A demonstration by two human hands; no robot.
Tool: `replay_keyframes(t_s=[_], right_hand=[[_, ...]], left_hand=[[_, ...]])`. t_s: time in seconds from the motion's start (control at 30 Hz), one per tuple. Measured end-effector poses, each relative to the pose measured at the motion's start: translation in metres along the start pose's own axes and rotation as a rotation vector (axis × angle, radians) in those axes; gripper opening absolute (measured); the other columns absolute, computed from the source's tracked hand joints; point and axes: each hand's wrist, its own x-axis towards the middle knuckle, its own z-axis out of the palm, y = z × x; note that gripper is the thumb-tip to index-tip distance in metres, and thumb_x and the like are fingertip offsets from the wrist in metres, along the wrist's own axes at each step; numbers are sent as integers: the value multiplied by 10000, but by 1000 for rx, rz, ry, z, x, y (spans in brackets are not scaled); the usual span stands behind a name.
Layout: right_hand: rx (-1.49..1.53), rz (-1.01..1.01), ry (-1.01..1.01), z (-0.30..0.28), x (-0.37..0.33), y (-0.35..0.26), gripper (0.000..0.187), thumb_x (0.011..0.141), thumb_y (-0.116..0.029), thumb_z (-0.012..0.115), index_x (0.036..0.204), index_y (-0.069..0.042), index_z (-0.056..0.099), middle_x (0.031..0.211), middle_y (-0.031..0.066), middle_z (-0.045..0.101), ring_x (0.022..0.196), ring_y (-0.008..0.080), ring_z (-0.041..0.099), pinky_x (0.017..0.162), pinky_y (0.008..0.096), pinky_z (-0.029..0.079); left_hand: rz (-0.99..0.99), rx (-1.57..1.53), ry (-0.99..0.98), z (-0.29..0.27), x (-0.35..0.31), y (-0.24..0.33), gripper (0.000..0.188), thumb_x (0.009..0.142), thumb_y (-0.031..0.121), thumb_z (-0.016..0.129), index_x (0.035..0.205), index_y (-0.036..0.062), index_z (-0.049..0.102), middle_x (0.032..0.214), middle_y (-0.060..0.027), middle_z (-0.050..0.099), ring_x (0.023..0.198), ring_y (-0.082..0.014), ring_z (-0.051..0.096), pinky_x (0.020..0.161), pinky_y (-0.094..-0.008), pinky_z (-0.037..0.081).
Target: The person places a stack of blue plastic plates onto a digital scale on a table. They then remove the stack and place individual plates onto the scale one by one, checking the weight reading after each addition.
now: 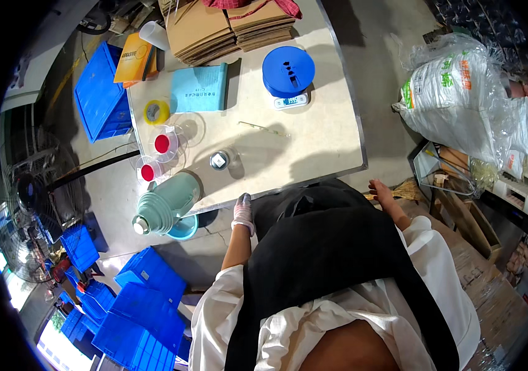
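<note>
My left hand (pixel 243 214), in a pale pinkish glove, hangs at the near edge of the table (pixel 251 173). Its fingers look stretched out and hold nothing visible. Bare and a little away from the table's near right corner, my right hand (pixel 382 193) has its fingers loosely apart, with nothing in them. Nearest to the left hand are a pale green thermos flask (pixel 176 195) and a small bottle with a dark cap (pixel 218 160). Two clear cups with red inside, a nearer cup (pixel 147 172) and a farther cup (pixel 162 144), stand on the left side.
A tape roll (pixel 157 112), a light blue booklet (pixel 197 90), a thin strip (pixel 262 128) and a blue round tub (pixel 288 69) are on the table. Cardboard stacks (pixel 199 31) lie behind. Blue crates (pixel 137 321) and a fan (pixel 29 198) stand left, white sacks (pixel 462 105) right.
</note>
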Motion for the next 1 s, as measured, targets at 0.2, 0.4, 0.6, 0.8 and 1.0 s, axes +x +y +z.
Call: replay_keyframes(t_s=[0.2,0.4,0.6,0.8,1.0], right_hand=[[-23,-66,-50,6,-4,-18,717,910,-604,376,1355,-46,439,1312,131,513,1162,246,502,940,369,376],[-34,-111,-31,1,0,-16,721,906,-609,380,1353,-46,443,1301,128,522,1134,236,514,932,363,379],[-57,-154,-34,6,2,-19,653,928,-549,395,1316,-31,480,1227,121,565,1051,218,543,887,343,404],[-58,-195,19,13,-10,-34,584,949,-478,417,1254,6,533,1139,136,599,980,222,565,901,341,425],[-109,-174,-81,19,2,-32,681,927,-578,377,1335,-39,463,1238,111,557,1055,214,533,875,341,397]], left_hand=[[13,402,-139,-30,9,-12,423,960,303,421,1285,39,482,1305,-148,518,1222,-282,454,1020,-334,349],[34,232,-101,-20,11,-17,374,946,249,414,1275,81,476,1232,-105,489,1151,-226,413,954,-316,340],[54,-6,-8,-12,-7,8,391,865,355,569,1179,123,548,833,1,536,645,-124,467,547,-284,393],[12,-78,-14,-15,0,-4,368,869,338,566,1179,139,547,783,-2,525,592,-121,456,504,-274,376],[137,56,-20,-47,58,-83,362,864,349,565,1164,147,546,792,-24,540,611,-157,485,528,-316,400]])
